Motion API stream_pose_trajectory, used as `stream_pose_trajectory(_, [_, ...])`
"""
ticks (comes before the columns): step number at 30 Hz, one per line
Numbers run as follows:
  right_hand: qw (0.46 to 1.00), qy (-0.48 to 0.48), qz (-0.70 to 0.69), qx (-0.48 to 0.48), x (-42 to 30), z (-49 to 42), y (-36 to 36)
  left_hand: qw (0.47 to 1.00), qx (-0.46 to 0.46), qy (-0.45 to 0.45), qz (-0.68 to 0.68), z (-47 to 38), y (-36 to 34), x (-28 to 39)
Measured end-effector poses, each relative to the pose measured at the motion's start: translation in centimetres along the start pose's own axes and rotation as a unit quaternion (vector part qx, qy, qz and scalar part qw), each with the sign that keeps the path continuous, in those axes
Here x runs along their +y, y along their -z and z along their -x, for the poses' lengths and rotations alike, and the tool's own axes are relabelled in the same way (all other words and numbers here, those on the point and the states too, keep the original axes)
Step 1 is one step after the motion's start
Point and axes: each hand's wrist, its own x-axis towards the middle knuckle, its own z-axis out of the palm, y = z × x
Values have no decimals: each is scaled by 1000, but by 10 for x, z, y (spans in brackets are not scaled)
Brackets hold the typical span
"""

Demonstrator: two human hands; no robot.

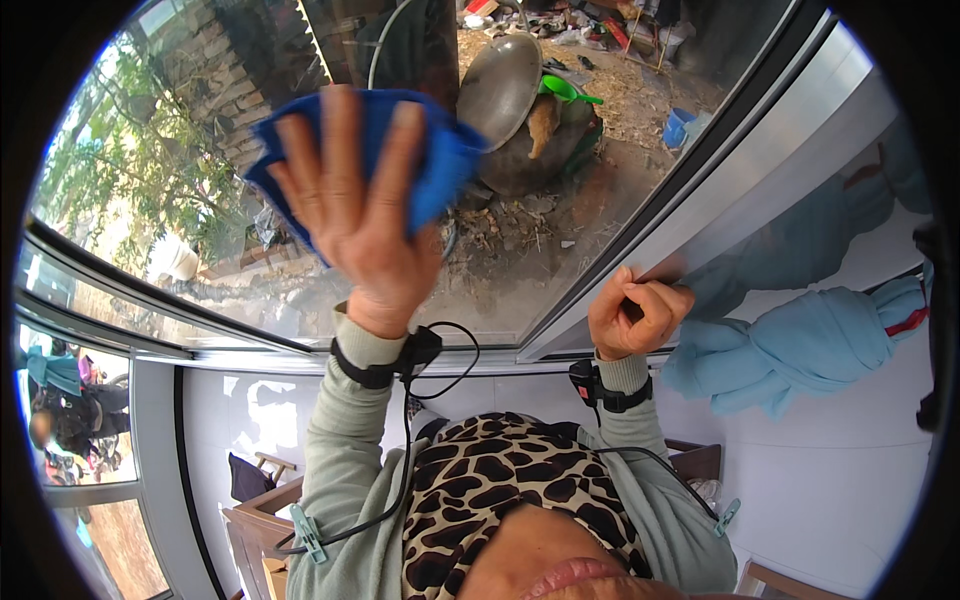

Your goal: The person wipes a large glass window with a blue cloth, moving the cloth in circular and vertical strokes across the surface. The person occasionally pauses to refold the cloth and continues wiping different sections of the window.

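Observation:
My left hand is spread flat over a blue cloth, which lies against a large glass pane; its fingers point up and are slightly blurred. On the right, my right hand is curled into a loose fist by the aluminium window frame, and nothing shows in it. Whether its knuckles touch the frame, I cannot tell. Both wrists wear black straps with small devices and cables. Parts of the cloth are hidden under my left palm.
A knotted light-blue curtain hangs on the right. Brown wooden furniture stands lower left. Beyond the glass are a large metal lid, a green ladle and a blue container. A person shows at far left.

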Motion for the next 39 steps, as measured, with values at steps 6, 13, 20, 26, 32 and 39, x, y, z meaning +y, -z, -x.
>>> stream_pose_trajectory(6, [1000, 17, 6, -14, 0, 0, 3, 957, -243, -155, 38, 45, -8, 61])
stream_pose_trajectory(13, [1000, 2, -6, 1, 1, 1, 0, 914, -316, -256, -13, 82, -8, 59])
stream_pose_trajectory(20, [1000, 2, -12, -6, 2, 2, 2, 973, -184, -141, 1, 84, 8, 7])
stream_pose_trajectory(26, [1000, 1, -12, -6, 2, 2, 1, 998, -58, 6, -22, 56, 25, -38])
stream_pose_trajectory(32, [1000, 18, -12, -18, 0, 0, 2, 999, 22, 43, 6, 31, 18, -30])
stream_pose_trajectory(39, [1000, 12, -11, -19, 0, 0, 2, 994, -109, 13, 3, 58, -1, 24])
